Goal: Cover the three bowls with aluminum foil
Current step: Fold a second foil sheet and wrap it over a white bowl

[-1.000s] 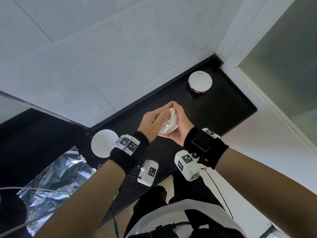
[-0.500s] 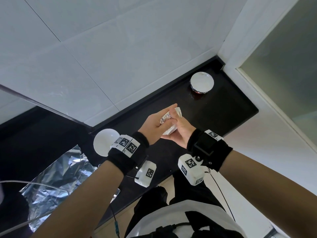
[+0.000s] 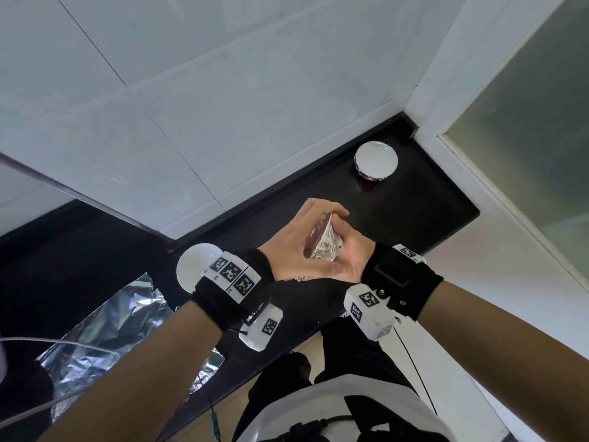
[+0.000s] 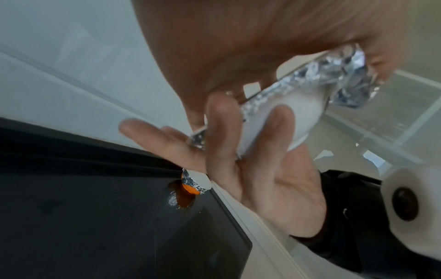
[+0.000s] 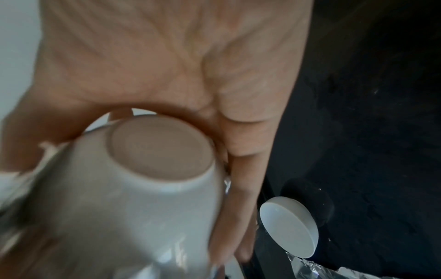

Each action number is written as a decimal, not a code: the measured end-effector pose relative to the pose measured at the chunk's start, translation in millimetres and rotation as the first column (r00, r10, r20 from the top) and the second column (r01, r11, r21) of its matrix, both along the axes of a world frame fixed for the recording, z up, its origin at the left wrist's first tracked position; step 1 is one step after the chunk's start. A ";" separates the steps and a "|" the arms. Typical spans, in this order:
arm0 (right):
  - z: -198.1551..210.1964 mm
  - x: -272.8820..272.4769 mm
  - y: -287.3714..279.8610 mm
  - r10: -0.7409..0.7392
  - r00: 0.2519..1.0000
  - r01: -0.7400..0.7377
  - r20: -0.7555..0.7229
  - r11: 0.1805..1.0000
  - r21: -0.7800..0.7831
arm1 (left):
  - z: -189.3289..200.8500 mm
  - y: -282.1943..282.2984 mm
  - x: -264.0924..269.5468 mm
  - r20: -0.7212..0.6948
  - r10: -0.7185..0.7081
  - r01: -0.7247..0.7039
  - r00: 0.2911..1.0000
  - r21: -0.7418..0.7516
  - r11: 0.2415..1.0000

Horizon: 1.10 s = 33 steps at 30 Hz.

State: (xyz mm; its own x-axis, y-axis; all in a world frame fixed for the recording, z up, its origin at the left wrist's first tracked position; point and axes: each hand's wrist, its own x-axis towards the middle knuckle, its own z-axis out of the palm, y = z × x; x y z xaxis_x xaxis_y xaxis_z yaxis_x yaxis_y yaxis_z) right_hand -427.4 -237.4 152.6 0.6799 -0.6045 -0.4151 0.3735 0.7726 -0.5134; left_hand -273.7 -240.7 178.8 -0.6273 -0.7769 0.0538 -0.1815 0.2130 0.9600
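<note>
A small white bowl (image 3: 325, 250) with crinkled foil (image 4: 343, 75) over its mouth is held in the air above the black counter (image 3: 424, 215). It lies on its side between both hands. My left hand (image 3: 296, 244) curls over the foil-covered mouth and rim. My right hand (image 3: 353, 255) cups the bowl's base (image 5: 162, 149) and wall from the other side. A foil-covered orange bowl (image 3: 376, 161) stands at the counter's far right corner. An uncovered white bowl (image 3: 191, 266) sits on the counter behind my left wrist.
A loose sheet of foil (image 3: 105, 333) lies crumpled on the counter at the lower left. A tiled wall (image 3: 223, 106) runs along the back and a frosted glass panel (image 3: 526, 138) closes the right side. The counter's front edge is at my body.
The bowl has been turned onto its side between my hands. My left hand has slid over its foil-covered top, and both hands have come a little nearer to me.
</note>
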 end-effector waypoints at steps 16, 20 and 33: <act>30.6 22.5 -1.9 -0.150 0.968 0.149 -0.200 0.989 -0.016 | 1.5 3.0 -7.3 0.035 0.329 -0.318 0.944 0.371 0.873; 35.3 20.6 -4.9 -0.127 0.967 0.130 -0.219 0.992 -0.004 | -7.7 6.7 9.8 0.097 0.217 -0.228 0.971 0.135 0.964; 41.7 20.4 -20.8 -0.163 0.954 0.147 -0.252 0.986 -0.080 | -2.8 6.9 8.3 -0.056 0.548 -0.534 0.835 0.161 0.830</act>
